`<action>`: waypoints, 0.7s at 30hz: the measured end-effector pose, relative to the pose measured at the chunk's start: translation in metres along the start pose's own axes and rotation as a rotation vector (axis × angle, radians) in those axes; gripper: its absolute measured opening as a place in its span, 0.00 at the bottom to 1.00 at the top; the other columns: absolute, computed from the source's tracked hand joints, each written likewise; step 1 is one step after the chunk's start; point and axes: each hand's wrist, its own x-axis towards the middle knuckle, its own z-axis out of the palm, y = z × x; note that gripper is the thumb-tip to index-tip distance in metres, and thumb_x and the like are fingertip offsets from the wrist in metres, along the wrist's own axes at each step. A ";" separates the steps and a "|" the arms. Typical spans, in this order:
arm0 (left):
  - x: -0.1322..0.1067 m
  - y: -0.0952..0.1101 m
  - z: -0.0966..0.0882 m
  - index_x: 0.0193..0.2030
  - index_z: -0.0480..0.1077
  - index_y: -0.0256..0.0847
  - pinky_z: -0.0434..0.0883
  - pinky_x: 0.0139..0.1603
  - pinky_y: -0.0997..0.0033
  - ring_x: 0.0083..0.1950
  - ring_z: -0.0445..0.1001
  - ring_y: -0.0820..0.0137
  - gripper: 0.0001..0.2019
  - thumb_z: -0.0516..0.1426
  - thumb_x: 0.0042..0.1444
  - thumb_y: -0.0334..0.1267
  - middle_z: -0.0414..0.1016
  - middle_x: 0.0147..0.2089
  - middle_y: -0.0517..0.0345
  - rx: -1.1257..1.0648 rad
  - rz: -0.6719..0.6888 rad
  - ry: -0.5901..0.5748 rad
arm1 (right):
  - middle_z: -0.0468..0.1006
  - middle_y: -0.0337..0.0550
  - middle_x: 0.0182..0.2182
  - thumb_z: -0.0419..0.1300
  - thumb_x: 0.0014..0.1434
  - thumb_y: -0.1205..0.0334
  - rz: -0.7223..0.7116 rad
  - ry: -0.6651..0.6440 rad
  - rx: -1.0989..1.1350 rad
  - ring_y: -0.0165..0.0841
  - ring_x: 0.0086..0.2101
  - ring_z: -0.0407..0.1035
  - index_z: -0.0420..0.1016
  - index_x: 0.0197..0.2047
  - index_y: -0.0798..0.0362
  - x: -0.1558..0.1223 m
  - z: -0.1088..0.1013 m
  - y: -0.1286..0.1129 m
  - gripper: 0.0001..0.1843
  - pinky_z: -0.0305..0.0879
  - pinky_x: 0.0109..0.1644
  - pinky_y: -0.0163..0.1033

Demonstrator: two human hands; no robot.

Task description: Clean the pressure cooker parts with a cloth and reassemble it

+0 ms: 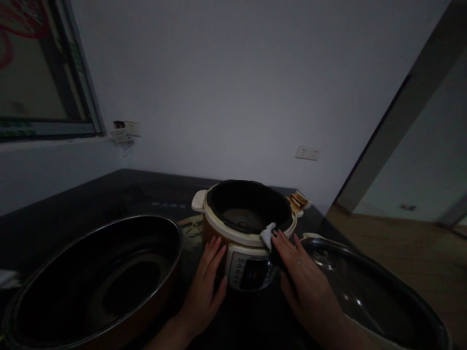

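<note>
Black worktop (127, 189): left hand (204, 284) against cooker (241, 238), grip apart; right hand (310, 279), grip clamped on white cloth (267, 236)

On the countertop (146, 192), an electric pressure cooker (235, 236) is standing centrally. From it, a pan (91, 272) is sitting at eight o'clock, a glass lid (368, 291) is lying at four, the wall (226, 87) is rising at twelve. The left hand (204, 289) is touching the cooker at seven; the right hand (306, 277) is holding a cloth (268, 236) to its rim at five.
</note>
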 end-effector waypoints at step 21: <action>0.001 -0.017 0.016 0.69 0.49 0.41 0.51 0.70 0.49 0.73 0.49 0.59 0.27 0.47 0.66 0.44 0.51 0.72 0.43 -0.416 -0.465 0.168 | 0.64 0.72 0.59 0.47 0.65 0.71 -0.092 -0.530 -0.055 0.49 0.60 0.61 0.62 0.62 0.75 0.180 0.075 -0.090 0.24 0.57 0.64 0.52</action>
